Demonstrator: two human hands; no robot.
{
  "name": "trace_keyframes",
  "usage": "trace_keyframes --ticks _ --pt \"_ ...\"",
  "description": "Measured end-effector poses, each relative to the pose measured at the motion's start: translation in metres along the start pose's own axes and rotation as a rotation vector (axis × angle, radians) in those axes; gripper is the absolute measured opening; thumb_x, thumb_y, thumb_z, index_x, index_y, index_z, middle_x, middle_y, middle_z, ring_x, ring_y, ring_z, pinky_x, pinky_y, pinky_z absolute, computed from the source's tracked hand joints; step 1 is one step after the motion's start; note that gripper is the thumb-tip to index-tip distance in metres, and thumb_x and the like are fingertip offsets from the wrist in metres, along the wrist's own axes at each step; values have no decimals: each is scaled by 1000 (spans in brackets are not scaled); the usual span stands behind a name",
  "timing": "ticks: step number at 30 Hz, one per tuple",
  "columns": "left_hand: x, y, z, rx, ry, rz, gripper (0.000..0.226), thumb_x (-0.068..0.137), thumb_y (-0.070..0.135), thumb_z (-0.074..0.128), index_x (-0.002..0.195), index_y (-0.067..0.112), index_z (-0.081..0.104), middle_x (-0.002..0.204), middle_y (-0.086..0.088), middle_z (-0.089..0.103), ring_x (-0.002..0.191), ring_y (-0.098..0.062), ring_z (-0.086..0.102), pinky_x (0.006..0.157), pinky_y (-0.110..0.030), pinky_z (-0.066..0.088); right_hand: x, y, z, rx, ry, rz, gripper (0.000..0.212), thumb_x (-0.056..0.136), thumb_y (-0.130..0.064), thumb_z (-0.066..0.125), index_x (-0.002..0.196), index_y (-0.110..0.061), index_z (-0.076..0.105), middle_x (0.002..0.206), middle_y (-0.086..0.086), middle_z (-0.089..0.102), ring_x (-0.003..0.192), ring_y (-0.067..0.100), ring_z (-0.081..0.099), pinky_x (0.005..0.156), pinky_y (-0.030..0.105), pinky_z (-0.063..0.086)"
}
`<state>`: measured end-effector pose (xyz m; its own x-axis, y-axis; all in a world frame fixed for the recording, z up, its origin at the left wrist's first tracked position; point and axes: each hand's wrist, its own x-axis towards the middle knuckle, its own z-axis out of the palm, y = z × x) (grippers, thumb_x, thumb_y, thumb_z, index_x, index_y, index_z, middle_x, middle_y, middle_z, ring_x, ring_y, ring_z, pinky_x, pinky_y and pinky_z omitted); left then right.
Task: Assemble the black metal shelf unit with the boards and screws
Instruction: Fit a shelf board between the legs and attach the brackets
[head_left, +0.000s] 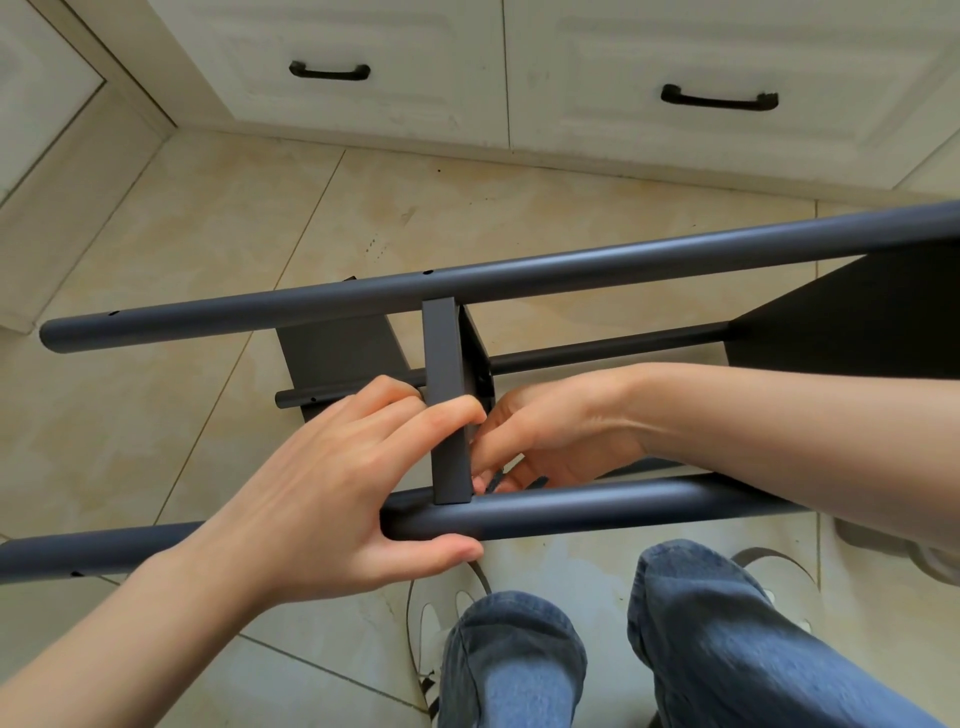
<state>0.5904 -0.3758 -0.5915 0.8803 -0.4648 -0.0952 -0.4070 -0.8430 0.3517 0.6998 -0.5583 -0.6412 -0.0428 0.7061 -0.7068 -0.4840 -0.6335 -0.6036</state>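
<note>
Between your hands stands the flat bar (448, 415); your left hand (332, 499) grips it and the near pole (597, 506), your right hand (550, 431) pinches something small behind it

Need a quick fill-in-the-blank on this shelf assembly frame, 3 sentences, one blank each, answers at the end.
1. The left hand grips the near tube with its thumb ____ the tube.
2. The flat crossbar runs between the near tube and the ____ tube.
3. The right hand works at the crossbar's ____ side.

Answers: under; far; right
</note>
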Motion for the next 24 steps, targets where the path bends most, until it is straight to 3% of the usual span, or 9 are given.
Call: trace_keyframes --ticks 2,10,15,20,24 --pt "0 0 0 5 1 -1 76 82 71 57 140 22 48 101 21 36 95 -6 41 73 -18 36 -3 -1 -2 11 -31 -6 17 94 -18 59 108 -9 63 104 9 60 93 20 57 93 36 49" --pt "0 -1 1 -7 6 2 76 82 69 60 139 21 49 103 22 36 96 -4 38 76 -14 31 1 -1 -2 -29 12 16 16 95 -26 59 90 -13 67 83 1 65 73 11 60 71 26 53" --pt "0 -1 1 2 8 0 76 82 70 59 139 20 50 101 21 35 94 -5 38 75 -14 29 -4 -1 -6 -53 -26 -19 12 93 -23 62 98 -14 69 102 5 64 87 14 57 80 29 52" --pt "1 -1 1 1 7 1 76 82 70 59 139 21 49 100 20 37 94 -6 40 74 -15 31 0 1 -5 -54 18 13 16 94 -26 61 84 -16 70 82 -1 67 71 9 61 70 26 55" --pt "1 -1 1 8 16 -2 76 82 70 59 138 20 51 99 19 39 93 -8 41 74 -16 31 -3 0 -8 -2 -52 5 9 90 -25 66 93 -17 71 97 2 65 79 11 57 80 29 51"
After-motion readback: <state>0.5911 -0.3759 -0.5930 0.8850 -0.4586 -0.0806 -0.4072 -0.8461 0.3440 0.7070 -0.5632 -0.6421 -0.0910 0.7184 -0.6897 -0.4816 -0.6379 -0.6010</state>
